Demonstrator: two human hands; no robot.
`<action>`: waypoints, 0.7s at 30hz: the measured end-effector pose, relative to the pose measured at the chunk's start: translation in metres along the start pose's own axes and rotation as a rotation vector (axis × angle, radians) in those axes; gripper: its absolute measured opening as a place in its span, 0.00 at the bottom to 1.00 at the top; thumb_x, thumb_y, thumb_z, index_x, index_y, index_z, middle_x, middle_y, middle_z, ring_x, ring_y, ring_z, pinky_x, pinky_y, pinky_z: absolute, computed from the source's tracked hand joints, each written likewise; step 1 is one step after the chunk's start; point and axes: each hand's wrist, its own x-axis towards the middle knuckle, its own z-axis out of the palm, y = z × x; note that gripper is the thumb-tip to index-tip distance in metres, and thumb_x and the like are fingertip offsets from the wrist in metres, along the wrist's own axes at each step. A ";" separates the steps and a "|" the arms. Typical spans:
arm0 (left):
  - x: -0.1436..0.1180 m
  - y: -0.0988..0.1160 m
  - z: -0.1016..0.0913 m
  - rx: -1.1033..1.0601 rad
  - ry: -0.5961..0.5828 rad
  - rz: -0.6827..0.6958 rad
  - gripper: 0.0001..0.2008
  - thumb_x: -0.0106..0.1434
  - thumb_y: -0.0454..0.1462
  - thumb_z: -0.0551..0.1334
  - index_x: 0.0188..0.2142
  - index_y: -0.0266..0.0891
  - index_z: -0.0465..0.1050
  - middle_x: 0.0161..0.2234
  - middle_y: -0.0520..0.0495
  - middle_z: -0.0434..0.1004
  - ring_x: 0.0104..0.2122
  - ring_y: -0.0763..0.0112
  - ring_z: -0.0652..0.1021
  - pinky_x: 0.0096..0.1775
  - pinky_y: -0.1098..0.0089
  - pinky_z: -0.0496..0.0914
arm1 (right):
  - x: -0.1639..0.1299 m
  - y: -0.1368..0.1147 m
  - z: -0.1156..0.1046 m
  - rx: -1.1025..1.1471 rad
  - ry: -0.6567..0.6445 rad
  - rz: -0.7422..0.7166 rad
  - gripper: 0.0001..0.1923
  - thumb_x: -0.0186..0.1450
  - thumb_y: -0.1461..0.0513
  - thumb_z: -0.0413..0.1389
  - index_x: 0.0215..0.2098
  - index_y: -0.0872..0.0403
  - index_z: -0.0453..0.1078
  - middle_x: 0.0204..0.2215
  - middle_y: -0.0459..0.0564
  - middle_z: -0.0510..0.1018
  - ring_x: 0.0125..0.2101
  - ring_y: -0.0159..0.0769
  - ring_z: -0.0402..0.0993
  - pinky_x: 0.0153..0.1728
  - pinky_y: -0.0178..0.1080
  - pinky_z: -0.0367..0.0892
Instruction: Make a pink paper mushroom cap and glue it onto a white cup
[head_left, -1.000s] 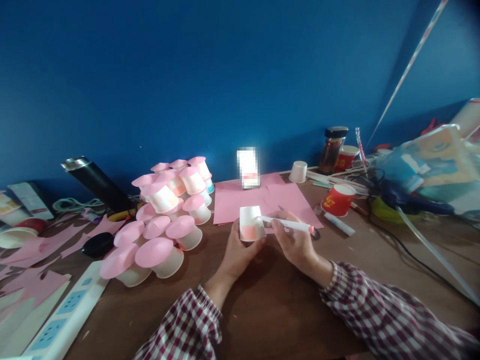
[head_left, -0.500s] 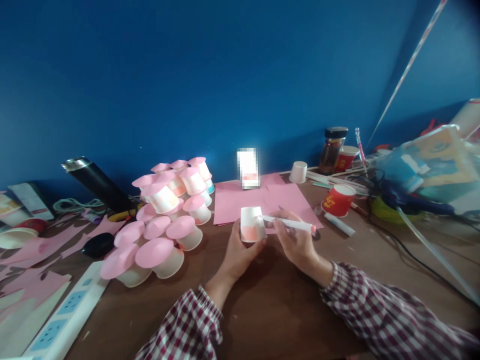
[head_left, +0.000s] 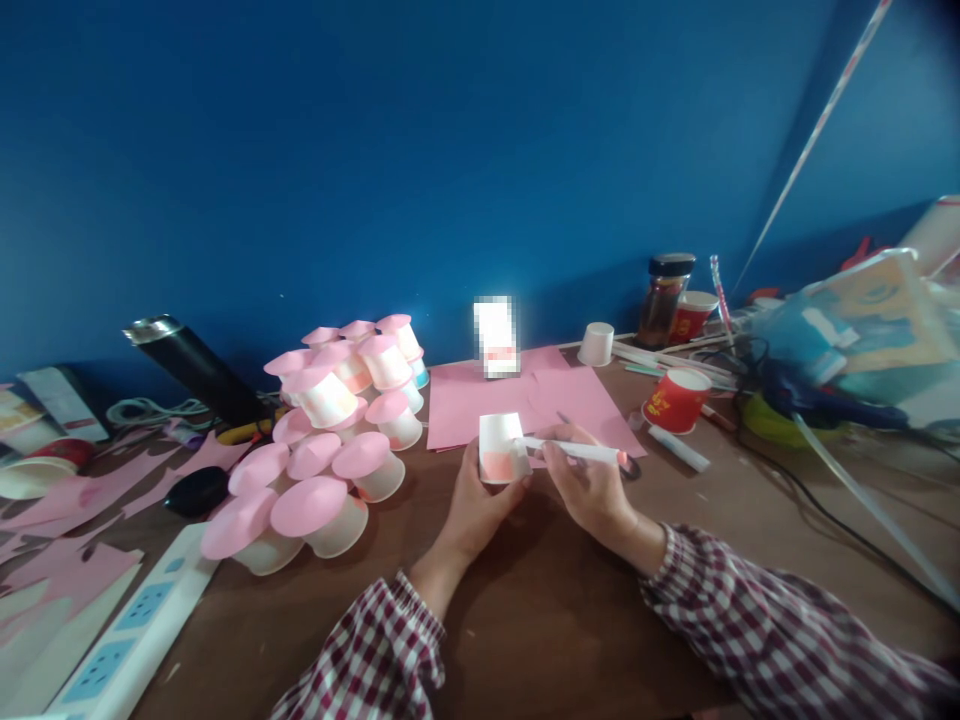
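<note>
Brown desk [head_left: 540,600]; cup [head_left: 501,447] w/ marker [head_left: 577,451]

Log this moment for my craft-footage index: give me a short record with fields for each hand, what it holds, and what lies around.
left hand: holds a white paper cup, its lower part coloured pink
right hand: grips a white marker, tip against the cup
left of hands: pile of pink-topped cups, power strip
behind hands: pink paper sheets
right of hands: red cup, dark jar
surface: brown table
</note>
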 end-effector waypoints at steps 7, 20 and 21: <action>0.000 0.002 0.001 -0.038 -0.009 -0.019 0.30 0.51 0.41 0.67 0.51 0.37 0.61 0.45 0.41 0.73 0.42 0.62 0.74 0.43 0.65 0.69 | -0.004 0.000 0.001 0.074 -0.045 0.049 0.07 0.65 0.59 0.51 0.40 0.53 0.67 0.31 0.50 0.76 0.30 0.36 0.76 0.29 0.35 0.73; 0.000 0.003 0.001 -0.020 0.030 -0.017 0.29 0.49 0.42 0.68 0.49 0.36 0.63 0.43 0.42 0.74 0.42 0.62 0.75 0.43 0.65 0.68 | -0.001 0.003 0.001 0.016 0.007 0.015 0.07 0.65 0.60 0.51 0.38 0.53 0.68 0.28 0.49 0.76 0.28 0.36 0.76 0.27 0.35 0.72; 0.000 0.003 0.001 -0.021 0.024 -0.018 0.29 0.49 0.42 0.68 0.50 0.36 0.63 0.43 0.42 0.74 0.42 0.62 0.75 0.43 0.65 0.68 | 0.000 0.002 0.001 0.001 0.017 0.012 0.06 0.65 0.60 0.51 0.37 0.53 0.68 0.28 0.49 0.76 0.29 0.36 0.75 0.28 0.35 0.72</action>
